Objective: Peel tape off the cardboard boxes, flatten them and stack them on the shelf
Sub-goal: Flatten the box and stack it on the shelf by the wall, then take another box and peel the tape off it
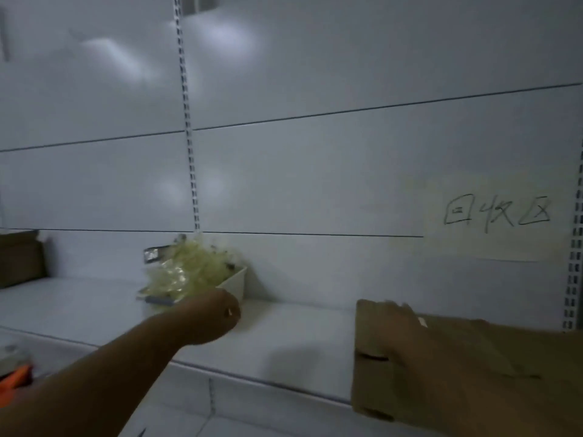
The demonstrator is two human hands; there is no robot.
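Observation:
A stack of flattened brown cardboard (pixel 504 367) lies on the white shelf (pixel 284 342) at the right, jutting over its front edge. My right hand (pixel 400 332) lies on top of the cardboard near its left end, blurred, with the fingers stretched out. At the back of the shelf a white bin (pixel 235 283) overflows with crumpled yellowish tape (pixel 189 272). My left hand (pixel 220 316) reaches out to just in front of the bin, its back toward me and its fingers curled under. Whether it holds tape is hidden.
A brown cardboard box (pixel 19 260) stands at the far left of the shelf. An orange tool (pixel 15 378) lies at the lower left. A handwritten paper sign (pixel 495 216) hangs on the back panel above the cardboard. Slotted uprights (pixel 189 137) run up the wall.

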